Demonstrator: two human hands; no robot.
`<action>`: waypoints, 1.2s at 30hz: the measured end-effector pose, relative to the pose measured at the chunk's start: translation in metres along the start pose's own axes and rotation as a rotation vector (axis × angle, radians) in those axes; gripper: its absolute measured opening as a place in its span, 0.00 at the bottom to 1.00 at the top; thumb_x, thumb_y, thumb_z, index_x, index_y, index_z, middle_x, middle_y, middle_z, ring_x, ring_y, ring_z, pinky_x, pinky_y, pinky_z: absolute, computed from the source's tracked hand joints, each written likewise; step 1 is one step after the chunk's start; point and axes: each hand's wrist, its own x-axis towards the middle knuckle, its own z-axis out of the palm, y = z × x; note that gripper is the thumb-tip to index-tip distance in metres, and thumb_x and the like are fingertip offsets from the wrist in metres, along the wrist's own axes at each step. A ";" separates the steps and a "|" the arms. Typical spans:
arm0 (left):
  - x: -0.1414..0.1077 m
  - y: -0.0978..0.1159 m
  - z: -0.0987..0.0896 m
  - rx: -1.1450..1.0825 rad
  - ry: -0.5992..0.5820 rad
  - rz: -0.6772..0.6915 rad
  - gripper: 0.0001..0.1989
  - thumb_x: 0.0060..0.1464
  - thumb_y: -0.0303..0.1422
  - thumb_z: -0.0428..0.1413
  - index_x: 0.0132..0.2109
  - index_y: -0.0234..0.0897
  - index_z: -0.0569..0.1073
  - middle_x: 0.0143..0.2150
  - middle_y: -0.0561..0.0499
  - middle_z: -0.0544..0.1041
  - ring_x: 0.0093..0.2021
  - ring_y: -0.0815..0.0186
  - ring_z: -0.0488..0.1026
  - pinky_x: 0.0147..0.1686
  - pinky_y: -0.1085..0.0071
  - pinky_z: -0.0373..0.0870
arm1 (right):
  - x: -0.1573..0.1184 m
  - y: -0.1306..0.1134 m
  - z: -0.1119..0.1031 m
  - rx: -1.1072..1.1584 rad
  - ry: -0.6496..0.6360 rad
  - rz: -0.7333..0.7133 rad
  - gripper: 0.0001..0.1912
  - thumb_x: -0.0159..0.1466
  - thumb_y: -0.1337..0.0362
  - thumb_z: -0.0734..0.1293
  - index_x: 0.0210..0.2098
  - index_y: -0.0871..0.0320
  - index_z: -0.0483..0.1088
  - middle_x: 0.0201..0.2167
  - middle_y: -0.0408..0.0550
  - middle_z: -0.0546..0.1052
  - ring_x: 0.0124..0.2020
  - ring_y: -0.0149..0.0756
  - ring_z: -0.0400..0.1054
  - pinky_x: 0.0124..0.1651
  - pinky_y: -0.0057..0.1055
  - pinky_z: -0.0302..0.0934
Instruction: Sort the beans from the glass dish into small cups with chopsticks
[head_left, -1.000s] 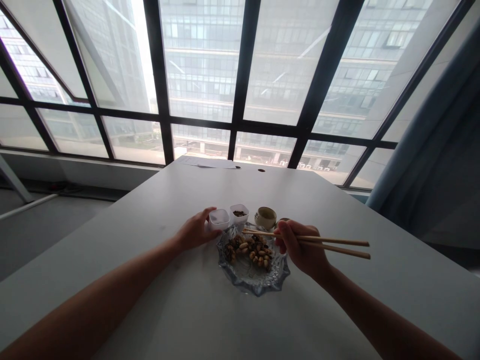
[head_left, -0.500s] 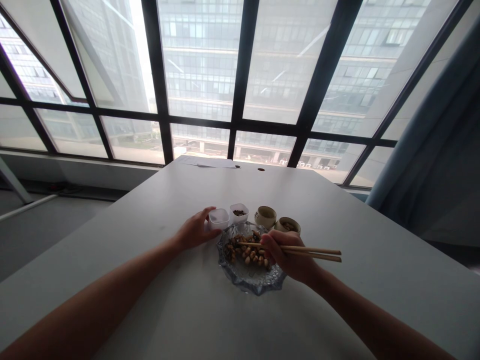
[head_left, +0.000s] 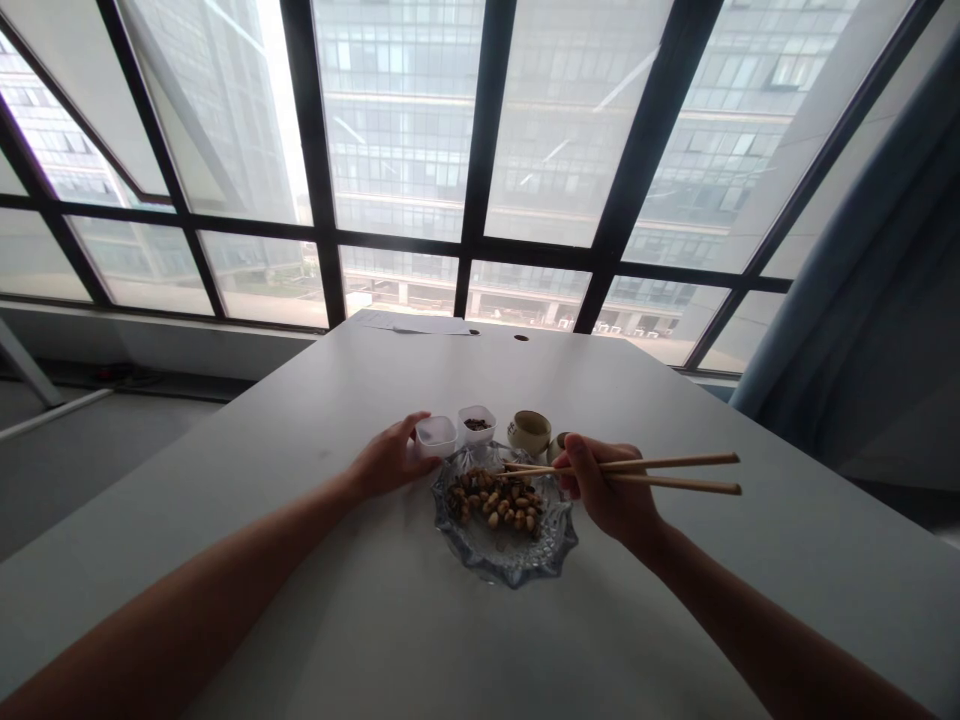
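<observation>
My left hand (head_left: pixel 386 460) is closed around the side of a small translucent plastic container (head_left: pixel 436 437), which stands on the table and looks bare inside. My right hand (head_left: pixel 611 490) grips a pair of wooden chopsticks (head_left: pixel 675 473); their tips are over the far part of a scalloped glass bowl (head_left: pixel 517 572). In the bowl lie many brown nuts and darker pieces (head_left: pixel 506 505). Whether the tips pinch a piece is too small to tell. A second plastic container (head_left: pixel 478 425) holds small dark bits. Behind the bowl sits a ceramic cup (head_left: pixel 529 432); another cup (head_left: pixel 556 447) is mostly hidden by my right hand.
The white table (head_left: pixel 300 430) stretches toward a large window with black frames. Sheets of paper (head_left: pixel 420 324) lie at its far edge, near two round holes. A blue-grey curtain (head_left: pixel 855 290) hangs at the right.
My right hand has moved right and slightly away from the bowl's middle, with the chopstick tips shifting right and up and spreading a little. My left hand stays on the container.
</observation>
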 end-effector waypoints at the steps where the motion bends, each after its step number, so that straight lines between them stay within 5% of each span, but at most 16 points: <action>1: 0.000 0.000 0.000 0.003 -0.002 0.000 0.36 0.48 0.44 0.62 0.61 0.36 0.64 0.43 0.43 0.78 0.38 0.59 0.76 0.40 0.64 0.72 | 0.000 0.000 -0.001 -0.014 0.002 -0.008 0.27 0.69 0.50 0.60 0.21 0.59 0.71 0.12 0.44 0.69 0.12 0.29 0.62 0.15 0.26 0.57; 10: 0.000 0.004 -0.003 0.022 -0.024 -0.009 0.36 0.48 0.44 0.61 0.61 0.34 0.64 0.45 0.40 0.78 0.38 0.57 0.77 0.39 0.63 0.73 | 0.003 -0.003 -0.006 -0.166 -0.094 -0.093 0.24 0.71 0.53 0.58 0.22 0.58 0.68 0.14 0.45 0.69 0.15 0.30 0.63 0.19 0.27 0.57; 17: 0.000 0.004 -0.003 0.023 -0.037 -0.003 0.36 0.50 0.45 0.60 0.62 0.34 0.63 0.47 0.39 0.78 0.40 0.57 0.77 0.40 0.63 0.73 | 0.006 -0.005 -0.005 -0.209 -0.253 -0.141 0.29 0.69 0.49 0.60 0.15 0.56 0.60 0.12 0.41 0.63 0.13 0.25 0.54 0.17 0.26 0.51; 20: 0.000 0.003 -0.002 0.015 -0.042 -0.009 0.36 0.49 0.45 0.60 0.62 0.33 0.63 0.46 0.39 0.78 0.39 0.56 0.77 0.40 0.62 0.73 | 0.006 -0.003 -0.005 -0.102 -0.176 -0.024 0.27 0.67 0.47 0.61 0.19 0.57 0.67 0.13 0.44 0.68 0.13 0.27 0.60 0.17 0.26 0.56; 27: 0.000 0.004 -0.002 0.022 -0.026 -0.005 0.35 0.49 0.45 0.60 0.61 0.35 0.63 0.46 0.40 0.78 0.40 0.56 0.77 0.41 0.62 0.73 | 0.020 0.014 -0.008 0.223 0.287 0.512 0.30 0.55 0.36 0.67 0.19 0.59 0.72 0.09 0.45 0.70 0.07 0.31 0.61 0.09 0.27 0.56; 30: -0.001 0.003 -0.001 0.040 -0.005 0.024 0.35 0.49 0.44 0.61 0.62 0.36 0.62 0.48 0.40 0.78 0.43 0.55 0.77 0.43 0.60 0.74 | 0.023 0.015 -0.010 0.245 0.314 0.490 0.30 0.54 0.37 0.68 0.19 0.60 0.72 0.09 0.45 0.70 0.07 0.31 0.61 0.08 0.26 0.56; 36: -0.002 0.001 0.001 0.079 0.098 0.140 0.33 0.48 0.39 0.61 0.60 0.38 0.62 0.56 0.39 0.72 0.55 0.51 0.72 0.52 0.56 0.71 | 0.012 0.005 -0.008 0.183 0.243 0.223 0.28 0.60 0.40 0.66 0.21 0.59 0.73 0.11 0.44 0.71 0.10 0.29 0.63 0.12 0.25 0.58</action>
